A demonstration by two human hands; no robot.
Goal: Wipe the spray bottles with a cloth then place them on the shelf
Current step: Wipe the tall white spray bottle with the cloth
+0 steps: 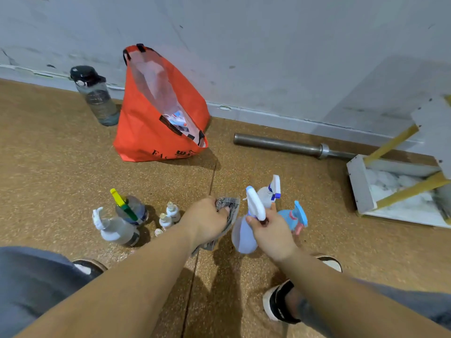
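Shelf [360, 184] cut by the right edge; far end of the barbell [280, 143] behind it; bag [146, 132] print unreadable.

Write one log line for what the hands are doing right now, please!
left hand: grips cloth | right hand: holds spray bottle by its neck | cloth: beside bottle | other spray bottles: on floor

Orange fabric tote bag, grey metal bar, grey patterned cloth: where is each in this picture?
The orange fabric tote bag [144, 132]: head view, its front panel.
The grey metal bar [275, 142]: head view, middle of its thick sleeve.
The grey patterned cloth [233, 206]: head view, its upper corner.
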